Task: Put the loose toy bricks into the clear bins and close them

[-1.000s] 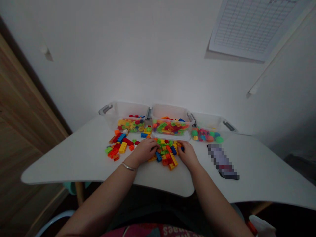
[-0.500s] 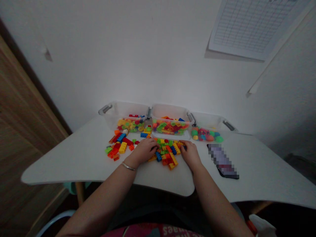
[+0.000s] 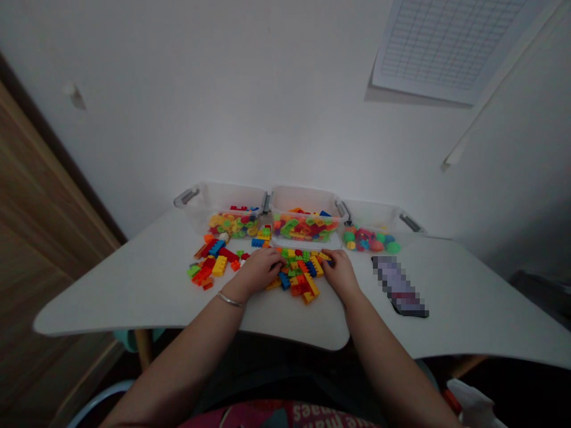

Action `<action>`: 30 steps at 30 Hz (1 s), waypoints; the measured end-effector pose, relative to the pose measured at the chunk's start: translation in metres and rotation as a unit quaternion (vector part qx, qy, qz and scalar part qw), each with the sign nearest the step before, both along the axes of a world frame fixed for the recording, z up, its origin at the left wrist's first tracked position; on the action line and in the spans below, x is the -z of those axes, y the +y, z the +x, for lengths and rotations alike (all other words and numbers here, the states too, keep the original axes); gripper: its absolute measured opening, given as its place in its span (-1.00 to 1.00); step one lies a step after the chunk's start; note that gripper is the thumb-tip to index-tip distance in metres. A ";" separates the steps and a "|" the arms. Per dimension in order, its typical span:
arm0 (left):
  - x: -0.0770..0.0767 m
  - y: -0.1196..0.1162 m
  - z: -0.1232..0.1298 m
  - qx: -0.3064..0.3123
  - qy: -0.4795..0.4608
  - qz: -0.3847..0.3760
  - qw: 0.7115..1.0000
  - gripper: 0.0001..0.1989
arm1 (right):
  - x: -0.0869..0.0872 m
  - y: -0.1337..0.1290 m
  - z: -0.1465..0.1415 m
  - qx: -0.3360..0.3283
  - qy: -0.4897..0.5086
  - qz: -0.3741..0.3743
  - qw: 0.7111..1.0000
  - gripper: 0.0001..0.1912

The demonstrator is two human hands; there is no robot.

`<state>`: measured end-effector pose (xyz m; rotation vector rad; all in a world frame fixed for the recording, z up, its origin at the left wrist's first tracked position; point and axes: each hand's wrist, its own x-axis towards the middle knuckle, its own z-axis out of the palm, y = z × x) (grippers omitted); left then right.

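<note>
My left hand [image 3: 262, 268], with a bangle at the wrist, rests at the left side of a pile of coloured bricks [image 3: 298, 270]. Its fingers are curled, and what they hold, if anything, is hidden. At the pile's right edge is my right hand [image 3: 339, 272], fingers bent around a small yellow and dark piece [image 3: 327, 258]. The pile between the hands has green, yellow, orange, red and blue bricks. A second heap of bricks [image 3: 218, 265] lies left of my left hand.
Three clear bins stand along the wall: left [image 3: 225, 196], middle [image 3: 307, 202] and right [image 3: 377, 214], with bricks or rounded pieces inside. A white lid [image 3: 332, 242] lies under the middle bin. A phone [image 3: 399, 286] lies on the white table [image 3: 455, 297] at right.
The whole view has shifted slightly. Both hands keep about the same places at the pile, and the fingers of my right hand have moved a little over its edge.
</note>
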<state>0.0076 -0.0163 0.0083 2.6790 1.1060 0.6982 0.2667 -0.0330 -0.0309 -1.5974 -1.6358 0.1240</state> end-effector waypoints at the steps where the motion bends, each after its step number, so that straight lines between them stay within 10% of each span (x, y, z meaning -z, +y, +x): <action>1: 0.000 0.000 0.000 0.000 0.000 -0.001 1.000 -0.78 | 0.000 -0.001 0.000 -0.008 0.010 0.008 1.000 -0.69; 30: -0.001 0.001 0.000 0.006 -0.006 0.006 1.000 -0.79 | -0.012 0.002 -0.006 -0.033 0.162 0.087 0.982 -0.83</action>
